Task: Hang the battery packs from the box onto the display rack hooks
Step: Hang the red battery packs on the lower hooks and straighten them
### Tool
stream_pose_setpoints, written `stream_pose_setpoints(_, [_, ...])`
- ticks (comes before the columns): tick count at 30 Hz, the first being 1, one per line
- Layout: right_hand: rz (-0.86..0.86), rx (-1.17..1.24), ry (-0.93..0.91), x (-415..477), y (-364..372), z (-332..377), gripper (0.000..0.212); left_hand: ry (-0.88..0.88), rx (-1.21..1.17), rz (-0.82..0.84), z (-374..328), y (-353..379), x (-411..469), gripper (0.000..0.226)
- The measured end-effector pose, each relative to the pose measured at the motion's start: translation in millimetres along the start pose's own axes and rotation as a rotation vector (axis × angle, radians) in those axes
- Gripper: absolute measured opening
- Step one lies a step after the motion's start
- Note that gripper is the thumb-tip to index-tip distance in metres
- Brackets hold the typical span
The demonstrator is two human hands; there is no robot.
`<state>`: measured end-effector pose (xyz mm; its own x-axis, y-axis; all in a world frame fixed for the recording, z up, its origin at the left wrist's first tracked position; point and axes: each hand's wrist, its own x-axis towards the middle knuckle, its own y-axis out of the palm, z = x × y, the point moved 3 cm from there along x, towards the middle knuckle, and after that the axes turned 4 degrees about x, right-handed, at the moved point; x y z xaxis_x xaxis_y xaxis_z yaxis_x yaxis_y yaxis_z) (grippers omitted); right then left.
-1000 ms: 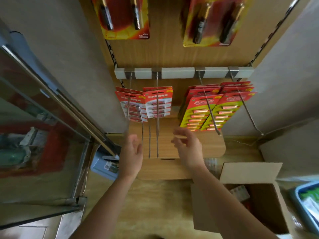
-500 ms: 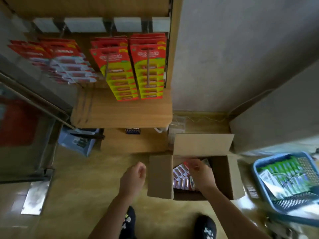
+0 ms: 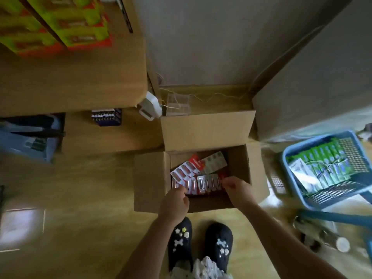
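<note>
A second ago the person's hands were empty up by the rack [image 3: 80, 81] (it is at 11 o'clock now). Now both hands are down in the box [image 3: 151, 178] near the middle. The right hand [image 3: 236, 188] pinches the 3 o'clock end of a silver battery pack [image 3: 207, 185] lying on the pile. The left hand [image 3: 176, 200] curls at its 9 o'clock end, grip unclear, so a new pack is being picked, not yet hung.

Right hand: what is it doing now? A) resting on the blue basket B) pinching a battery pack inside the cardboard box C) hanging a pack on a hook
B: the right hand pinches the end of a battery pack down inside the open cardboard box on the floor.
</note>
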<state>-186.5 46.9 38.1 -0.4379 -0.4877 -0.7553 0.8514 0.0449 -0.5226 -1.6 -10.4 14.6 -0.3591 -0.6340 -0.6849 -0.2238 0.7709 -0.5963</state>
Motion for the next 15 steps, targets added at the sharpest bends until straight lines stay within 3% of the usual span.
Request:
stream_pose_setpoints(4, [0.066, 0.073, 0.121, 60, 41, -46, 0.029, 0.019, 0.05, 0.014, 19, 51, 62, 0.018])
stream_pose_setpoints(10, [0.109, 0.337, 0.405, 168, 106, -114, 0.036, 0.055, 0.195, -0.025, 46, 105, 167, 0.033])
stream_pose_setpoints(15, [0.327, 0.497, 0.469, 223, 146, -136, 0.048, -0.079, 0.103, 0.008, 68, 138, 238, 0.066])
